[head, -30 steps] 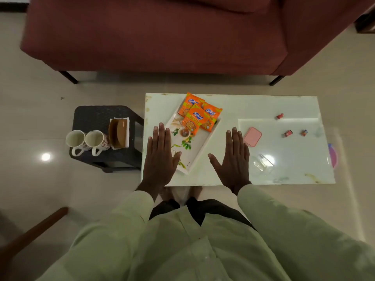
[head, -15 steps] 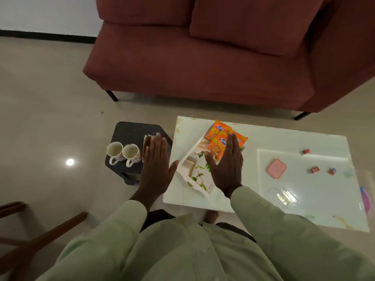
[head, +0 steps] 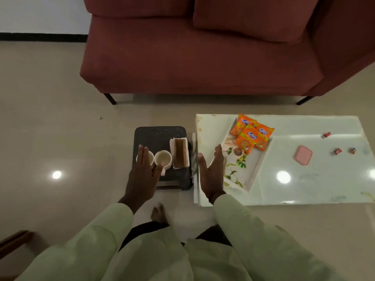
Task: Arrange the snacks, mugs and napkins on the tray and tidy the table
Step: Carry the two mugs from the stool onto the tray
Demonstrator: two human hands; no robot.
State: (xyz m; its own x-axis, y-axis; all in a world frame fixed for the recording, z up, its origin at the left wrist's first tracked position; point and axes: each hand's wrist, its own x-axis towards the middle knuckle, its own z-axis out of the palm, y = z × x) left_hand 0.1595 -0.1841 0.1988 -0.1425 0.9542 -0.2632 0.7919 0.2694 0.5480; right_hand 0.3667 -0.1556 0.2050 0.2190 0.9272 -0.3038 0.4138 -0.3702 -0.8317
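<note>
A white floral tray point(head: 254, 171) lies at an angle on the left part of the white table point(head: 304, 189). Three orange snack packets point(head: 250, 134) rest on its far end. Two white mugs point(head: 163, 158) and a napkin holder point(head: 179, 152) with white napkins stand on a small black stool point(head: 160, 134) left of the table. My left hand point(head: 144, 173) hovers open above the stool and partly covers the left mug. My right hand point(head: 211, 173) is open, fingers together, over the table's left edge beside the tray. Neither hand holds anything.
A pink lid or box point(head: 302, 155) and three small wrapped sweets point(head: 337, 151) lie on the right part of the table. A dark red sofa point(head: 203, 53) stands behind. A wooden chair leg point(head: 14, 240) shows at the lower left.
The view has swung left. Both hands moved left: the left from beside the tray to above the mugs on the stool, the right from over the tray to the table's left edge.
</note>
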